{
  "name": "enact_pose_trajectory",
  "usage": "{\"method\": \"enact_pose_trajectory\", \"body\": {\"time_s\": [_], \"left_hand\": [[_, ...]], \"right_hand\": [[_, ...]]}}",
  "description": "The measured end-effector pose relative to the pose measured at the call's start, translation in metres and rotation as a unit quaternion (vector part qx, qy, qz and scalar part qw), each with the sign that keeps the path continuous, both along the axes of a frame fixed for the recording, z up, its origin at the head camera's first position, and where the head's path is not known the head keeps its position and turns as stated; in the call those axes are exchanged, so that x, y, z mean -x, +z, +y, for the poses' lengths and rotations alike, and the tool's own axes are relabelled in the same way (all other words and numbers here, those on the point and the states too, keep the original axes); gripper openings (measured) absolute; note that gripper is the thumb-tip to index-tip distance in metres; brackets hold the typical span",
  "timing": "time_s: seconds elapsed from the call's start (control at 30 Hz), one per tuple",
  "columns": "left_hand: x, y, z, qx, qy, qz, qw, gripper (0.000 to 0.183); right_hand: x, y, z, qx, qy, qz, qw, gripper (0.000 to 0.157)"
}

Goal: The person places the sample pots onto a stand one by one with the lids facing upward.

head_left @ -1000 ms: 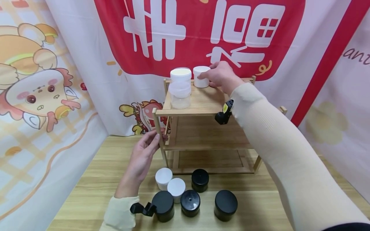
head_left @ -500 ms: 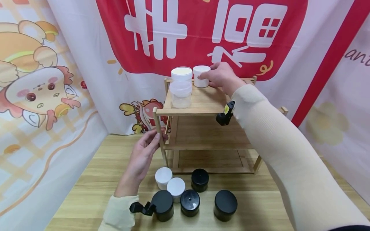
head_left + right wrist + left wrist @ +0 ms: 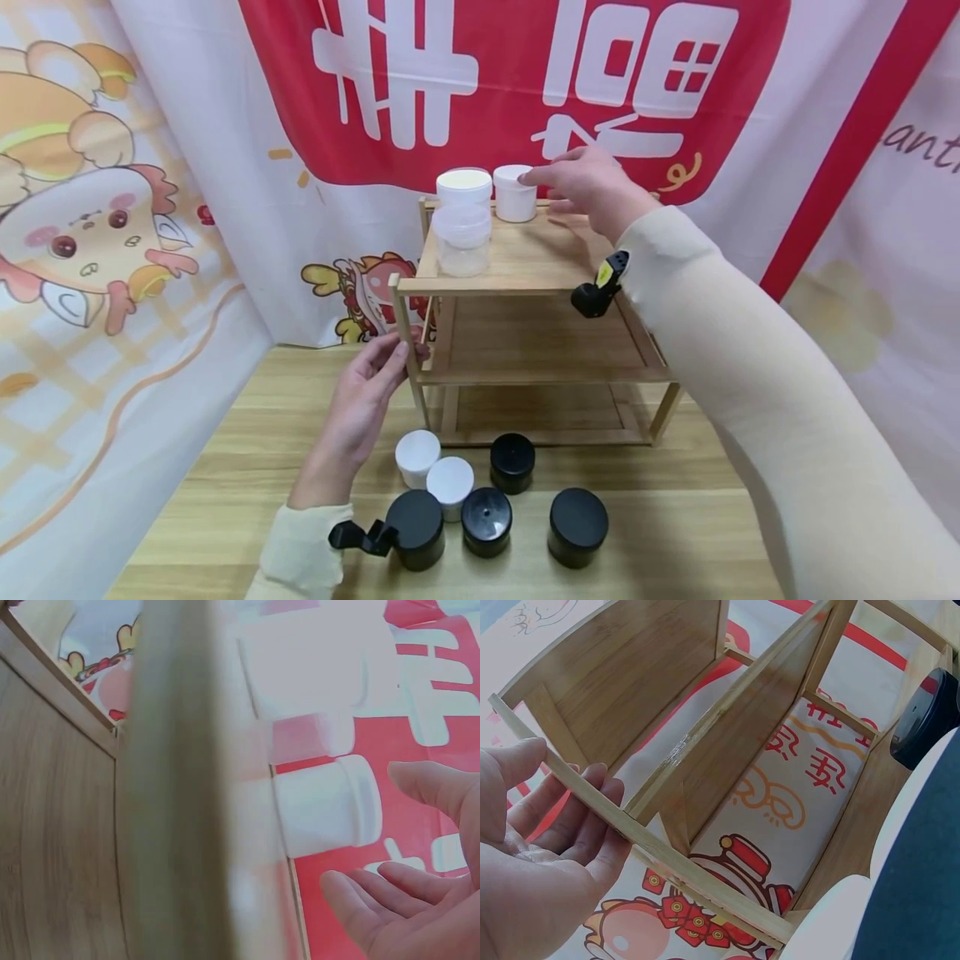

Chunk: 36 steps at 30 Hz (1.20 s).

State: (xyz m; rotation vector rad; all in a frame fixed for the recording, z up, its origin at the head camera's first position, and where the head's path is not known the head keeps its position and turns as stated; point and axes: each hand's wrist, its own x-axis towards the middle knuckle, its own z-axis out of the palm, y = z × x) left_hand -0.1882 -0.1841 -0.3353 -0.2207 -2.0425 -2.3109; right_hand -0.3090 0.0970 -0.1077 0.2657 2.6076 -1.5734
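My left hand (image 3: pixel 365 400) grips the front left post (image 3: pixel 592 796) of a wooden shelf rack, thumb on one side and fingers behind it. On the rack's top board (image 3: pixel 540 254) stands a white lidded jar (image 3: pixel 515 196). My right hand (image 3: pixel 597 187) is just right of that jar; the right wrist view shows thumb and fingers spread, with a gap between them and the white jar (image 3: pixel 326 806). Left of it on the same board are another white jar (image 3: pixel 463 185) and, in front, a translucent jar (image 3: pixel 462 250).
On the table (image 3: pixel 225 467) before the rack stand two white jars (image 3: pixel 417 454) and several black jars (image 3: pixel 577 523). The rack's middle shelf (image 3: pixel 540 337) and bottom shelf (image 3: pixel 536 412) lie below the top board. A printed curtain (image 3: pixel 262 167) hangs close behind.
My right hand has let go of the white jar and drawn slightly right, its fingers spreading. The jar stays on the top board. My left hand keeps its hold on the post.
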Motion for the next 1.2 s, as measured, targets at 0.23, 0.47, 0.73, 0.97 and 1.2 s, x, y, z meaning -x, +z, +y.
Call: {"method": "enact_pose_trajectory", "body": {"time_s": [0.23, 0.47, 0.73, 0.97, 1.2], "left_hand": [[0.0, 0.0, 0.0, 0.0, -0.002, 0.002, 1.0, 0.049], [0.0, 0.0, 0.0, 0.0, 0.005, -0.008, 1.0, 0.049], [0.0, 0.001, 0.0, -0.002, 0.008, -0.007, 0.9999, 0.043], [0.001, -0.001, -0.003, -0.002, 0.004, -0.007, 1.0, 0.042], [0.003, -0.001, -0.002, -0.01, 0.0, -0.004, 0.9999, 0.034]], "right_hand": [[-0.01, 0.013, 0.008, 0.014, 0.009, 0.014, 1.0, 0.081], [-0.017, 0.014, 0.014, -0.022, 0.022, 0.024, 0.999, 0.081], [-0.032, 0.009, 0.022, -0.01, 0.068, 0.035, 0.997, 0.08], [-0.055, -0.002, 0.026, -0.05, 0.111, 0.061, 0.991, 0.082], [-0.082, -0.019, 0.04, -0.013, 0.158, 0.085, 0.984, 0.073]]}}
